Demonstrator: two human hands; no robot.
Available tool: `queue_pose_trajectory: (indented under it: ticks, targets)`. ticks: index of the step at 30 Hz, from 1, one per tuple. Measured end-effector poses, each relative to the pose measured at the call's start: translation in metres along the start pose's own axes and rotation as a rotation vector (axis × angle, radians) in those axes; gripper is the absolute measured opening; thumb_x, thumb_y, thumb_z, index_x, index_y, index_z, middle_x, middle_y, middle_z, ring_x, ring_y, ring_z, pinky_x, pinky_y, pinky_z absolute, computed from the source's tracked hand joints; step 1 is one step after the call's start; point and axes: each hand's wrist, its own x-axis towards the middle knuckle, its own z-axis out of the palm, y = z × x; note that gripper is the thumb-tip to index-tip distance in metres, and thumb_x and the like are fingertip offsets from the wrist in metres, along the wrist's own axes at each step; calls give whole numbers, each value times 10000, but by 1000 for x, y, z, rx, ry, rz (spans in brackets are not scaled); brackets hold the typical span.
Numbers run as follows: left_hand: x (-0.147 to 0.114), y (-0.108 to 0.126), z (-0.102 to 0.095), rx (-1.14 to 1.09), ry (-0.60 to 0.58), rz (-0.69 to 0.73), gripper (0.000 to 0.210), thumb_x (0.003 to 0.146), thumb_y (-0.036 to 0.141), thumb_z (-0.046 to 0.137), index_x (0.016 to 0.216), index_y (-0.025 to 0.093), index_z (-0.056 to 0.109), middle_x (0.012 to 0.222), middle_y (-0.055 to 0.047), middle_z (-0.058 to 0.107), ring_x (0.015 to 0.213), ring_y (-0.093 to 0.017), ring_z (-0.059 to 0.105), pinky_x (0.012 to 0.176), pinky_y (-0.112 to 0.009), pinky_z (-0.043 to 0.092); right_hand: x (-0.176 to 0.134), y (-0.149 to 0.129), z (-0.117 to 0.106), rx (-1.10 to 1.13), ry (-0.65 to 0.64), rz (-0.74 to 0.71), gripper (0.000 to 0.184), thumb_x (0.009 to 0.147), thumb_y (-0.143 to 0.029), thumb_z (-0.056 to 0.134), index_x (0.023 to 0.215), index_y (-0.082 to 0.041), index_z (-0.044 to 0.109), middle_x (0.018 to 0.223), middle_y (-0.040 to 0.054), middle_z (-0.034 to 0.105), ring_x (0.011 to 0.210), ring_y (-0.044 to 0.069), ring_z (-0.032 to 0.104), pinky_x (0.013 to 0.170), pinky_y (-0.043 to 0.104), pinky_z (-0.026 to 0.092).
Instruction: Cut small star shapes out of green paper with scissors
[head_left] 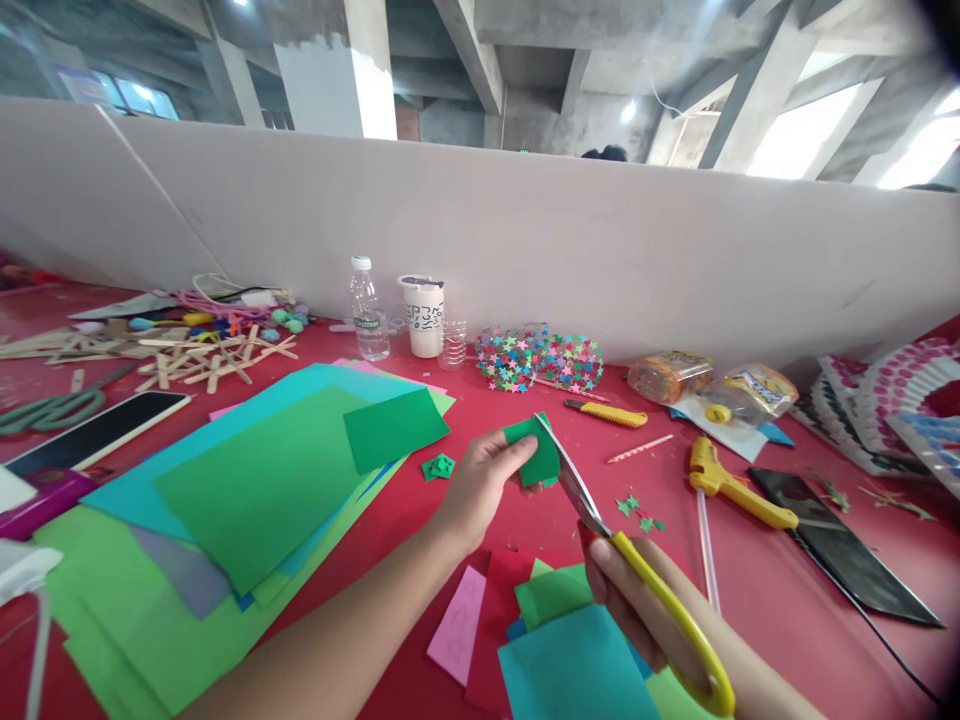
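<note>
My left hand (487, 480) pinches a small piece of dark green paper (532, 450) between thumb and fingers, above the middle of the red table. Wrapped around the yellow-handled scissors (667, 610) is my right hand (622, 590). The blades point up and to the left and lie against the right edge of the green piece; I cannot make out how far apart they are. Small green paper stars (641, 512) are scattered right of the scissors. A little pile of green cut pieces (437, 466) lies left of my left hand.
Colored paper sheets (262, 480) spread across the left, with smaller squares (577, 660) at the front. A yellow glue gun (735, 485), a utility knife (611, 413) and a pencil (640, 449) lie to the right. A water bottle (367, 315) and a cup (424, 315) stand behind.
</note>
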Motion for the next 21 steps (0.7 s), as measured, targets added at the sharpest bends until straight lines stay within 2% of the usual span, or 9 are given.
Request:
queue_pose_trajectory:
  ticks: [7, 21]
  targets:
    - [0, 0, -1, -27, -13, 8, 210, 792, 353, 622, 712, 160, 634, 654, -8, 637, 556, -106, 551, 541, -231, 447, 1, -1, 0, -23, 13, 1, 519, 802, -682, 396, 639, -195, 470, 295, -102, 343, 265, 40, 252, 330, 156, 233]
    - [1, 3, -2, -83, -44, -25, 192, 795, 329, 619, 723, 152, 632, 634, -16, 639, 544, -111, 563, 521, -230, 455, 1, 0, -2, -52, 30, -39, 504, 799, -669, 401, 615, -203, 454, 282, -108, 323, 266, 40, 218, 349, 173, 224]
